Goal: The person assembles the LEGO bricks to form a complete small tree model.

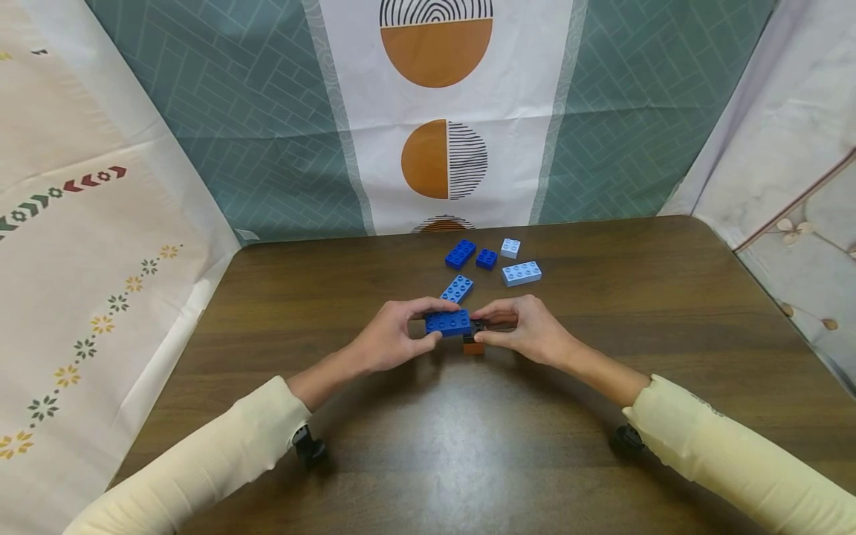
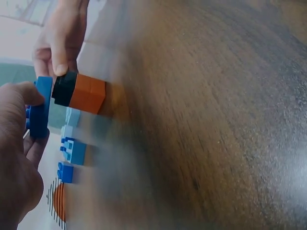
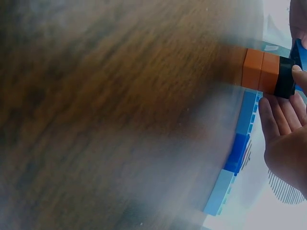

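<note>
- blue long brick [image 1: 448, 322]: being held above the table [image 1: 468, 416], just left of the stack in the head view and close to the stack's top in the left wrist view; its studs are facing away from the tabletop; whether it is touching the stack is not showing clearly.
- left hand [image 1: 394, 338]: is pinching the blue long brick between thumb and fingers, left of the stack.
- stack [image 1: 474, 348], the landmark: is standing upright on the table, orange bricks [image 2: 88, 92] forming its lower part, a black brick [image 2: 64, 88] forming its top.
- right hand [image 1: 524, 331]: is grasping the black brick between thumb and fingers, reaching in from the right of the stack.
- mid-blue brick [image 1: 458, 287]: is lying beyond the stack, slightly left.
- dark-blue long brick [image 1: 461, 254]: is lying farther beyond the stack, slightly left.
- dark-blue small brick [image 1: 487, 258]: is lying beyond the stack, slightly right.
- pale-blue long brick [image 1: 521, 274] and pale-blue small brick [image 1: 510, 248]: are lying beyond the stack, farther right.
- patterned cloth [image 1: 267, 148]: is hanging well beyond the stack.
</note>
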Available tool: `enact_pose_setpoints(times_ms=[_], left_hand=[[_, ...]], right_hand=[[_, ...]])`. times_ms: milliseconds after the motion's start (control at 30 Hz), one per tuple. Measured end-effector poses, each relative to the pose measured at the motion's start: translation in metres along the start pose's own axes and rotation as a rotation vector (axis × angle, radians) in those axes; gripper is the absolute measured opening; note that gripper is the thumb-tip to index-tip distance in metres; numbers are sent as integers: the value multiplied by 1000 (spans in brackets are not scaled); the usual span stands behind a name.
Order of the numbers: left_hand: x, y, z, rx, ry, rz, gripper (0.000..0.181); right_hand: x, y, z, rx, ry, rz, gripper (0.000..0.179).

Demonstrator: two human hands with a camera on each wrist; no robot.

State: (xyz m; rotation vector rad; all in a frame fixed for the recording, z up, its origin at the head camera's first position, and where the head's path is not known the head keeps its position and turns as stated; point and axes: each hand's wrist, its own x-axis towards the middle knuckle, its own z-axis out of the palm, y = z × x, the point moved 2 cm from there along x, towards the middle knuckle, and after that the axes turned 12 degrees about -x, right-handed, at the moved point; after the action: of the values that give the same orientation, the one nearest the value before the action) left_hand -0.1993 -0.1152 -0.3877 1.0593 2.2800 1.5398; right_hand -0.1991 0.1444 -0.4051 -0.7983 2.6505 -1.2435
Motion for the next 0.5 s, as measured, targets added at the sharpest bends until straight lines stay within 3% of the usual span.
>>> enact_pose_setpoints(times_ms=[500], left_hand=[[3,1,1,96,-42,18,46]], right_hand=[[-1,1,1,7,3,6,35]])
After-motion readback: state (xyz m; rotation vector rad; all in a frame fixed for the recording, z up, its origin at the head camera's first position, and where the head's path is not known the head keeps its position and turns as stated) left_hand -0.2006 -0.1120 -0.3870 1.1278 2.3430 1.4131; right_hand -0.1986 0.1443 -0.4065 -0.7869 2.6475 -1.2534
